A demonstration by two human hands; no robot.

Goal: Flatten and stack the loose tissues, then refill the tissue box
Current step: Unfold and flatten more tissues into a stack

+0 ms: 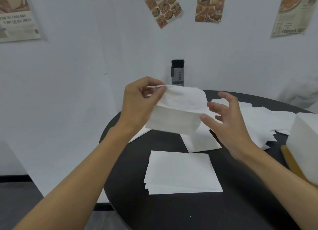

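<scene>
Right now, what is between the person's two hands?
A white tissue, held up above the black table. The left hand pinches its top corner; the open right hand is at its other edge. Head view.

table [172,212] | black, round; stack [182,173] of flat tissues is lying near front centre | one sheet [201,142] is lying just behind it | loose tissues [268,121] are sprawling at right | bottle [177,73] is standing at far edge | tan box [292,162] is sitting at right rim
</scene>
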